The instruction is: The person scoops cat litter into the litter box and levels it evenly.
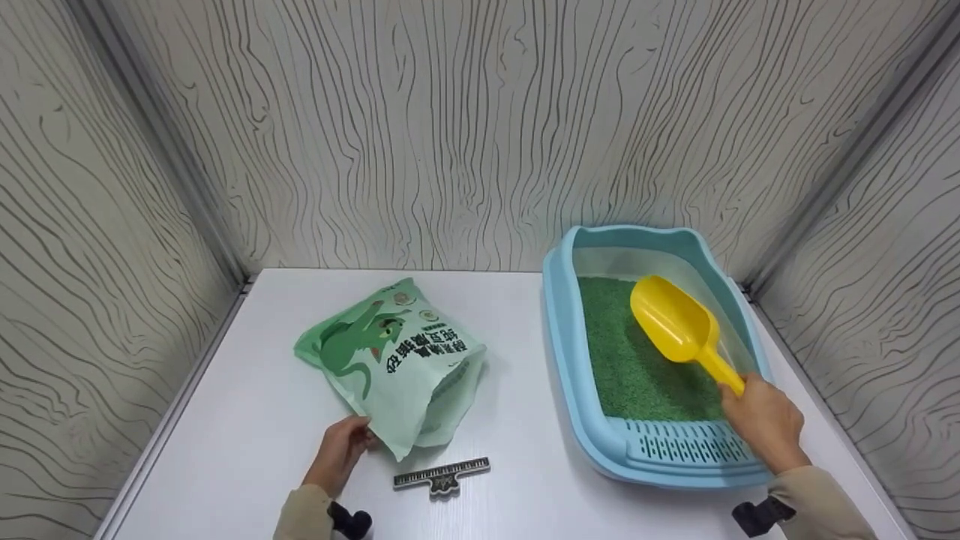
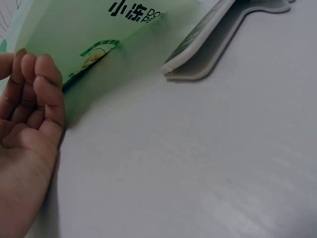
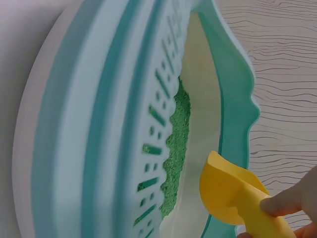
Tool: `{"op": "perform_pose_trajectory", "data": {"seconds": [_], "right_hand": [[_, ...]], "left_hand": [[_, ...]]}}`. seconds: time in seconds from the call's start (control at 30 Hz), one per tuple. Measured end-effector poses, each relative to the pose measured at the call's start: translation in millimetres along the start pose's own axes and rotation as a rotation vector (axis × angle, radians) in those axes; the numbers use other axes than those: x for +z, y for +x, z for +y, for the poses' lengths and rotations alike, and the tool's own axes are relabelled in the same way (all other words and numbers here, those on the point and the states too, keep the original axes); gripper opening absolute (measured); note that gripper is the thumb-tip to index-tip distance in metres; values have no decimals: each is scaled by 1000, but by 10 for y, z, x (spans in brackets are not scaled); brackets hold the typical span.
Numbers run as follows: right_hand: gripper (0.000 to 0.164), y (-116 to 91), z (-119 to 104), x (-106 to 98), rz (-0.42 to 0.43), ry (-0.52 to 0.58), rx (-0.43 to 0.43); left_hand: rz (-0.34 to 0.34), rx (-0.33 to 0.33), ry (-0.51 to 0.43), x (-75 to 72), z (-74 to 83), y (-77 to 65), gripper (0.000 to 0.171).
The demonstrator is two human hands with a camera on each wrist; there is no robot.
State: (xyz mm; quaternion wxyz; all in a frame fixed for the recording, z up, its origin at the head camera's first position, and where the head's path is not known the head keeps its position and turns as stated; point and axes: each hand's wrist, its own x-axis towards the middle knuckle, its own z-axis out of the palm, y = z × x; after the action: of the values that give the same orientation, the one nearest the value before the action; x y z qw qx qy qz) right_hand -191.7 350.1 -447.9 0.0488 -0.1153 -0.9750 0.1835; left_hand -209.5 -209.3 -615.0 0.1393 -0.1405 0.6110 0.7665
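Note:
In the head view my right hand (image 1: 765, 424) grips the handle of a yellow scoop (image 1: 675, 319). The scoop hangs over green cat litter (image 1: 622, 360) inside a light blue litter box (image 1: 566, 352), and its bowl looks bare. The right wrist view shows the scoop (image 3: 225, 191) beyond the slotted rim. On the left, a pale green cat litter bag (image 1: 405, 352) lies on its side, its mouth gaping toward the lower right. My left hand (image 1: 341, 450) pinches the bag's near edge; in the left wrist view its fingers (image 2: 47, 94) are curled against the bag.
A long sealing clip (image 1: 442, 476) with a piano-key pattern lies on the white table (image 1: 517, 442) in front of the bag. Wood-grain panels (image 1: 390, 135) enclose the table at the back and both sides.

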Motion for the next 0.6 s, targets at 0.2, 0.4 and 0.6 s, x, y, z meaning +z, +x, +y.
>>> {"op": "perform_pose_trajectory", "data": {"seconds": [0.2,0.4,0.6], "right_hand": [[45,-14,-109,-7,28,27,-20],[42,-32,-225,-27,58,54,-38],[42,-58,-378,-67,90,75,-34]], "left_hand": [[2,3,5,1,-1,-1,17],[-3,2,-9,4,-7,-3,15],[15,-4,3,8,-6,1,16]]}}
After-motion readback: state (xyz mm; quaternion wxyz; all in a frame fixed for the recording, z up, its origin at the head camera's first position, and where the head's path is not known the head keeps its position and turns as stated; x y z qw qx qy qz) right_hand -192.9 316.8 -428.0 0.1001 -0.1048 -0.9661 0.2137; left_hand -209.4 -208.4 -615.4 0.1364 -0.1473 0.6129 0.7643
